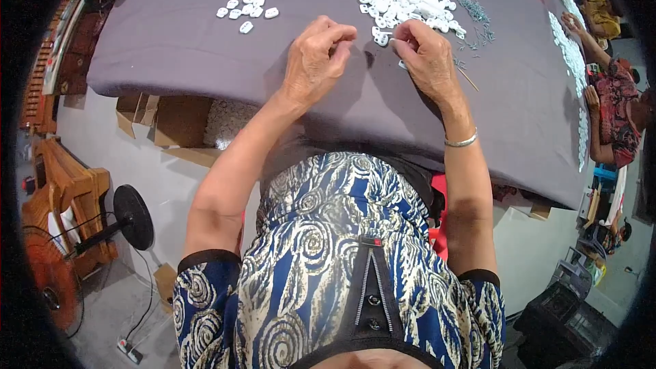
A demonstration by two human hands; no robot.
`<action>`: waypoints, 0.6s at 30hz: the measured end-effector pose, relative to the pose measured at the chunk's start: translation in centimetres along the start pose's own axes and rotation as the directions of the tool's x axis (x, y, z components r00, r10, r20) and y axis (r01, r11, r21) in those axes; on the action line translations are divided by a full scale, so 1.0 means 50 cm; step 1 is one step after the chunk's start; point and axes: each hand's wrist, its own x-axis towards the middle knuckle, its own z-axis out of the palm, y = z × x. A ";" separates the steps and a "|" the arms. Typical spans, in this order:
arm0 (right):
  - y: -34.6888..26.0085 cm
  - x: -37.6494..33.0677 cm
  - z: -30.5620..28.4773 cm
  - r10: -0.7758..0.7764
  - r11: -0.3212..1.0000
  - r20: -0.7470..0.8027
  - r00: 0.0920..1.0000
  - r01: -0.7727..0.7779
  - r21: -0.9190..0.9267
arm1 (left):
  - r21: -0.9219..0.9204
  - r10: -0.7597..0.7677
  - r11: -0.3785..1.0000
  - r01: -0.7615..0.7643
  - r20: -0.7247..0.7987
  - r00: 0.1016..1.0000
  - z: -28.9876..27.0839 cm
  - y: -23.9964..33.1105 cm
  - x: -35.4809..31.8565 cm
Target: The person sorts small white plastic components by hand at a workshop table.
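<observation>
My left hand (320, 55) is raised above the near part of the cloth-covered table, thumb and fingers closed in a pinch. Whatever it may hold is too small to see. My right hand (427, 58) is also pinched shut, just in front of a heap of small white plastic pieces with holes (403, 0). A thin pale bit shows at its fingertips, but I cannot make out what it is. A thin wooden stick (467, 78) shows beside my right wrist. Several white pieces (249, 8) lie in a loose group beyond my left hand.
Small grey pins (477, 17) are scattered right of the heap. Other people's hands (574, 25) are by more white pieces (568, 51) along the right edge. An open cardboard box (181, 121) stands below the table's front edge; a black fan (132, 217) is at left.
</observation>
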 end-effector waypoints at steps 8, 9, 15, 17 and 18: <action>-0.041 -0.009 0.010 0.119 0.941 0.069 0.990 -0.135 0.310 | -0.381 -0.238 0.880 0.282 0.158 0.958 0.008 0.039 -0.007; -0.043 -0.010 0.014 0.108 0.933 0.081 0.991 -0.129 0.337 | -0.419 -0.245 0.855 0.305 0.191 0.951 0.010 0.037 -0.009; -0.033 -0.024 0.037 0.085 0.928 0.020 0.996 -0.086 0.363 | -0.452 -0.263 0.828 0.334 0.213 0.941 0.017 0.029 -0.011; -0.044 -0.018 0.045 0.065 0.949 -0.035 0.997 -0.051 0.311 | -0.577 -0.246 0.740 0.345 0.245 0.938 0.020 0.006 -0.013; -0.050 -0.017 0.048 0.050 0.962 -0.067 0.996 -0.030 0.271 | -0.638 -0.246 0.680 0.361 0.265 0.932 0.024 -0.006 -0.013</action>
